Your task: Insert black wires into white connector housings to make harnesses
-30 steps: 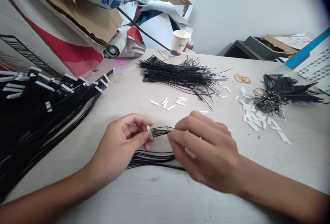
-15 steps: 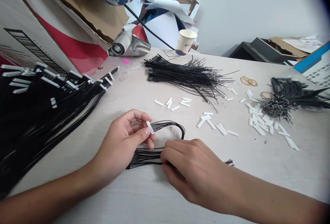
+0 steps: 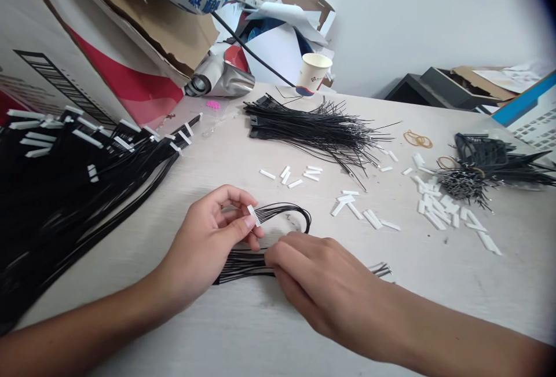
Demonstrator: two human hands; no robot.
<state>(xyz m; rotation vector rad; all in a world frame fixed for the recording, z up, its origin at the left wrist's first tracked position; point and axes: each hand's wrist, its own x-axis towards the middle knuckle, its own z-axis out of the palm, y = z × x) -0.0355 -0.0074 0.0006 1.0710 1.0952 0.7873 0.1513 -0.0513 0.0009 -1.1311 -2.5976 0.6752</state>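
Observation:
Between thumb and fingers, my left hand (image 3: 217,223) pinches a white connector housing (image 3: 253,216). Thin black wires (image 3: 286,206) run out of it and loop back toward my right hand (image 3: 317,278). That hand is closed over the flat black wire bundle (image 3: 245,264) lying on the table; its fingertips are turned away, so exactly what they pinch is hidden. The bundle's dark end shows below my left palm, and loose wire tips with metal terminals (image 3: 382,270) stick out beyond my right wrist.
Several white connector housings (image 3: 436,203) lie scattered to the right. Behind them is a rubber-banded wire bundle (image 3: 467,177). A black wire pile (image 3: 304,122) and a paper cup (image 3: 313,73) stand farther back. Finished-looking cables with white ends (image 3: 108,163) fill the left, beside a carton (image 3: 130,84).
My right hand has shifted slightly left along the wire bundle, and more of the terminal tips shows past the wrist. My left hand still holds the connector in nearly the same spot.

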